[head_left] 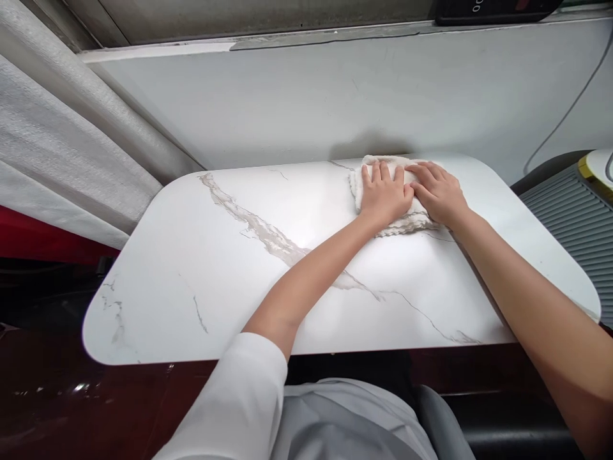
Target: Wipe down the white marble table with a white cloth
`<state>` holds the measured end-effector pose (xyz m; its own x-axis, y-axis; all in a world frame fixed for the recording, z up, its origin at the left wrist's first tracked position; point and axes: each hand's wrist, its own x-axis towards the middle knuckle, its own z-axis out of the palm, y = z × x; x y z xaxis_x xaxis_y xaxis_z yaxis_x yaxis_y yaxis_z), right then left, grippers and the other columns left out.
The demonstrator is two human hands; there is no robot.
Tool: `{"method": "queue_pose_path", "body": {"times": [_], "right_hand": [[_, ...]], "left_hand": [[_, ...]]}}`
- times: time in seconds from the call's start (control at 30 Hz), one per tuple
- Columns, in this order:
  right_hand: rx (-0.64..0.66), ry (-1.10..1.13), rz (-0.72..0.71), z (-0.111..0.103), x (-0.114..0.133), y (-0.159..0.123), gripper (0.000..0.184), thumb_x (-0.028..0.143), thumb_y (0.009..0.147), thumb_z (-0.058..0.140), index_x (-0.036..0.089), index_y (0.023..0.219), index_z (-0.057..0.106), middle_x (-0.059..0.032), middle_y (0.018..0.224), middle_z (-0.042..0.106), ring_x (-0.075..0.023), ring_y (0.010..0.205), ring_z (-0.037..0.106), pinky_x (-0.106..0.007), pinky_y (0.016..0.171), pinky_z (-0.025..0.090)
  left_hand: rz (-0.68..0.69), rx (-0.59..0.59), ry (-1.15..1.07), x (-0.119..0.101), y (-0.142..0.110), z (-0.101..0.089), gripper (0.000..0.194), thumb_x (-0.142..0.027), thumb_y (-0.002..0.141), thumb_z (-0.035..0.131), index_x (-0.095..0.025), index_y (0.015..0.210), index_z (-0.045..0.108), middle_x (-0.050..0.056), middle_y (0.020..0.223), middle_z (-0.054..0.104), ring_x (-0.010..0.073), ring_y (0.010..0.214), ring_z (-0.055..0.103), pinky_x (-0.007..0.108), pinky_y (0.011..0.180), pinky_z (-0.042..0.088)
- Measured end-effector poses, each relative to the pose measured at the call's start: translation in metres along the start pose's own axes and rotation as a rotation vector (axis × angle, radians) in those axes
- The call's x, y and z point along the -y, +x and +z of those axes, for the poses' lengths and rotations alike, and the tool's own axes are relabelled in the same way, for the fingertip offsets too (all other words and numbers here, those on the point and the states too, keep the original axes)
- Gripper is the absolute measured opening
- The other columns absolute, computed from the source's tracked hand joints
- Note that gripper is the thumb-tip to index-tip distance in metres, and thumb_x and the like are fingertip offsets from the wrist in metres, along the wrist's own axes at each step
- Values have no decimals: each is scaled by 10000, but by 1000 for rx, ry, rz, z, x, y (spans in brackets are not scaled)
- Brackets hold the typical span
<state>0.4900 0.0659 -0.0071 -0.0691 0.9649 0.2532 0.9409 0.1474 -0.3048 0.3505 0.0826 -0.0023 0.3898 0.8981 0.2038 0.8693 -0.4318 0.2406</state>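
L hand (385,195) is lying palm-down, fingers extended, a bit spread & pointing at the table's (158,262) far edge. R hand (441,195) is lying just beside it, also palm-down, fingers extended but closer together, slanting toward the table's far L. Both are resting on a cloth (409,223), off-white & folded, which is sitting at the table's far edge, R of its middle. Scalloped edges are facing the table's L end & near side; long axis is hard to call w/ hands covering so much, tho the visible part is running roughly along the table's length. Re fingers: cloth is lying under them, showing slightly past the L fingertips & out on the near side of both palms.

Table is showing a white top, rounded corners, grey-brown marble veins, the biggest running diag. from far L to near R. Pale wall (287,96) is rising behind the table, w/ a dark device (500,9) sitting above, partly cut off. Thin cable (569,105) is hanging beyond the table's far R; grey ribbed unit (569,220) is standing by its R end. Whitish curtain (71,134) is hanging at the table's far L; dark red floor (96,402) is gleaming below its near L.
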Motion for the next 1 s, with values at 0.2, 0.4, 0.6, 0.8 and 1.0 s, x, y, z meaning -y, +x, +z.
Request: {"method": "queue_pose_path", "body": {"times": [0.2,0.4,0.6,0.8,1.0], "right_hand": [[30,-67,20,-9,10,-54,534,446,935,251,277,1399,454,-89,1532,401,-296,1453,295,-617,1129,265],[41,-90,-31,-20,23,-108,537,421,957,224,290,1442,413,-94,1541,390,-323,1455,294,-643,1101,285],[56,-93,-69,-33,25,-151,516,448,988,207,347,1474,350,-73,1560,365,-322,1463,285,-630,1121,272],[56,-137,-55,-43,16,-183,507,461,1003,171,331,1466,331,-60,1572,348,-305,1471,273,-634,1130,278],[35,-157,-42,-55,-6,-206,538,496,989,166,440,1522,206,-42,1533,402,-334,1449,316,-678,1091,309]], "left_hand": [[65,40,-4,-12,-50,-10,561,-358,986,299,-125,1491,370,154,1578,335,307,1493,223,519,1235,96],[84,48,5,-30,-106,-19,584,-390,987,297,-114,1499,352,162,1587,316,346,1503,168,557,1226,106],[170,42,32,-47,-147,-23,601,-381,997,270,-66,1508,312,192,1590,291,373,1499,157,595,1207,127],[236,41,54,-68,-168,-24,606,-360,997,259,-27,1501,314,217,1575,310,389,1486,196,606,1190,178],[300,-47,27,-92,-176,-22,610,-332,979,290,-51,1521,269,233,1532,384,396,1457,278,603,1163,225]]}}
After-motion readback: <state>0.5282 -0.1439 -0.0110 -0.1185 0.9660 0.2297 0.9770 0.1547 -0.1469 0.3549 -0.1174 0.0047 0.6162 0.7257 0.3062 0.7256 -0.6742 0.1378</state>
